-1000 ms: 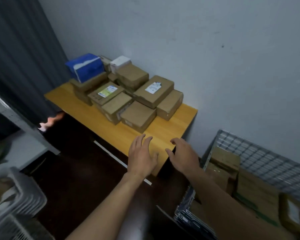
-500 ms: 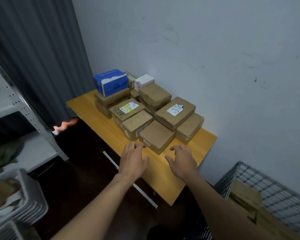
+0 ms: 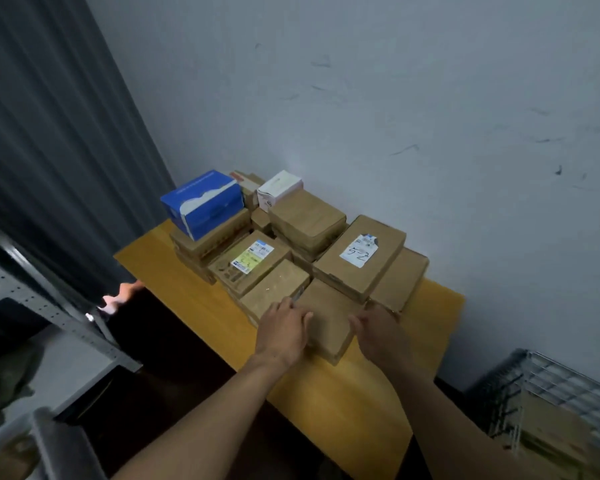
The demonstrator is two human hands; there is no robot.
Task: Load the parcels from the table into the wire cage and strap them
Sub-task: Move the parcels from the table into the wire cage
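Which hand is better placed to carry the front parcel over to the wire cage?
Right hand: it flanks the front parcel on the wire cage side; the left hand is opposite.

Both hands flank the nearest brown parcel (image 3: 329,317), the left hand (image 3: 283,332) on its left edge and the right hand (image 3: 378,336) on its right. Beyond the fingers the way is blocked by tightly packed boxes (image 3: 359,258) reaching the wall (image 3: 361,98). Bare table (image 3: 343,403) lies open toward the wrists; the wire cage (image 3: 555,393) stands low, right of the right forearm.
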